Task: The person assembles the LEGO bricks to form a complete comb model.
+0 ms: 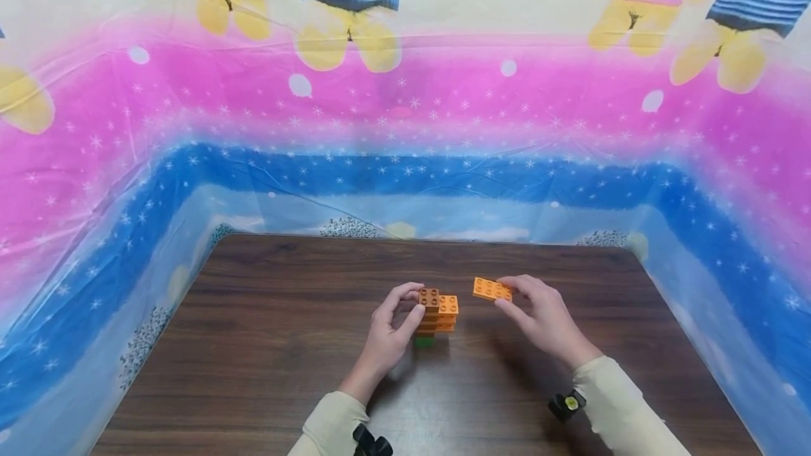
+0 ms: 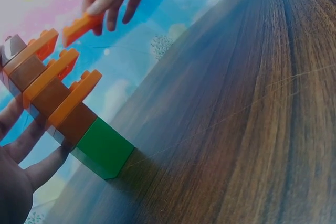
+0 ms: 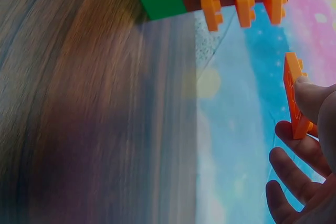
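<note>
A tower of toy building bricks stands upright on the table. Its base is a green brick; above it, brown bricks alternate with thin orange bricks that jut out to the right. My left hand grips the upper part of the tower from its left side, thumb in front and fingers behind. To the right of the tower and apart from it, my right hand pinches a loose flat orange brick by one end, studs up. The right wrist view shows this brick between thumb and fingers.
The dark wood-grain table has its far edge beyond the hands. A printed cloth in blue, pink and cream hangs behind and along the sides of the table. Small black devices are worn at both wrists.
</note>
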{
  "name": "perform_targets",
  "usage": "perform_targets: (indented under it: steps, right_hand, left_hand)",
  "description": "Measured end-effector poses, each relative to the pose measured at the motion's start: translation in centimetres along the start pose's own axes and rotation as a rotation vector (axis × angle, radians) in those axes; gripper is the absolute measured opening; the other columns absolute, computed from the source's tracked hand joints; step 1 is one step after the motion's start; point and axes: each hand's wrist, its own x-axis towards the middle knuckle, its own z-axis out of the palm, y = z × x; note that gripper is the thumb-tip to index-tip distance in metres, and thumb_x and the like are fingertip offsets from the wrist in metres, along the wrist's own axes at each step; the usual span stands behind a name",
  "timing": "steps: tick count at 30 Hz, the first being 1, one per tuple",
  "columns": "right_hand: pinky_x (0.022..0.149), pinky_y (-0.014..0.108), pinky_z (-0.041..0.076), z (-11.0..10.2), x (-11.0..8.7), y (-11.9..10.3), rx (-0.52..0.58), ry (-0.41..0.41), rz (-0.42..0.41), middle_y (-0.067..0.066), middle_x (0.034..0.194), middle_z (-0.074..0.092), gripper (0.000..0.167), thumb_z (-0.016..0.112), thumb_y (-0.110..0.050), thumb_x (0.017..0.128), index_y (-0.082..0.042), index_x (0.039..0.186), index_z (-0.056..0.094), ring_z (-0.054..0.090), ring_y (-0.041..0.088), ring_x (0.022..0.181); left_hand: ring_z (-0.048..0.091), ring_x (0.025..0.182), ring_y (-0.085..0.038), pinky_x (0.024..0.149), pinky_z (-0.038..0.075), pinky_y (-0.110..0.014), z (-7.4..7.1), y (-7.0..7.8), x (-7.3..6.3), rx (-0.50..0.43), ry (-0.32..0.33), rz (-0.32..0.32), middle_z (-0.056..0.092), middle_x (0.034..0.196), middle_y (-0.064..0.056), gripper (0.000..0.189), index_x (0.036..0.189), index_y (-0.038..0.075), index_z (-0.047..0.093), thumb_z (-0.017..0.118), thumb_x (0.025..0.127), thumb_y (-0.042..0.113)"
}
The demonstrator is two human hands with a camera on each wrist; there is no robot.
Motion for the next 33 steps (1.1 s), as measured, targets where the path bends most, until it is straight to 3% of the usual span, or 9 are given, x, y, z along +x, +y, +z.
perform_targets:
  steps: [7, 15, 22, 33]
  right_hand:
    - [0.09, 0.048, 0.058, 0.3, 0.7, -1.5, 0.019, 0.006, -0.052, 0.001, 0.12, 0.072, 0.036, 0.079, -0.022, 0.096, -0.013, 0.13, 0.069, 0.067, 0.018, 0.109]
    - [0.088, 0.049, 0.058, 1.0, 1.2, -3.0, 0.054, 0.018, -0.12, 0.0, 0.118, 0.072, 0.036, 0.08, -0.02, 0.096, -0.013, 0.13, 0.07, 0.067, 0.018, 0.108]
    - [0.093, 0.049, 0.058, 1.3, 1.6, -4.4, 0.092, -0.003, -0.14, 0.0, 0.124, 0.072, 0.037, 0.078, -0.02, 0.097, -0.01, 0.132, 0.069, 0.067, 0.02, 0.114]
    - [0.096, 0.045, 0.058, 2.1, 2.3, -5.6, 0.116, -0.064, -0.151, -0.004, 0.126, 0.07, 0.039, 0.077, -0.026, 0.098, -0.013, 0.134, 0.068, 0.065, 0.014, 0.117]
  left_hand:
    - [0.065, 0.118, -0.037, 0.094, 0.056, -0.031, 0.2, -0.1, 0.1, -0.005, 0.015, -0.001, 0.064, 0.128, -0.018, 0.039, 0.144, 0.006, 0.057, 0.06, 0.105, 0.005]
    - [0.067, 0.116, -0.029, 0.096, 0.056, -0.033, 0.1, 0.0, 0.0, 0.008, 0.011, 0.004, 0.066, 0.124, -0.012, 0.034, 0.14, 0.014, 0.06, 0.062, 0.106, 0.011]
    - [0.068, 0.115, -0.029, 0.097, 0.057, -0.039, 0.1, 0.0, 0.0, 0.018, 0.008, 0.022, 0.066, 0.124, -0.011, 0.036, 0.141, 0.007, 0.059, 0.063, 0.106, 0.013]
    - [0.067, 0.117, -0.028, 0.099, 0.056, -0.041, 0.1, 0.1, 0.0, 0.021, 0.003, 0.001, 0.066, 0.124, -0.01, 0.036, 0.142, 0.015, 0.059, 0.063, 0.106, 0.015]
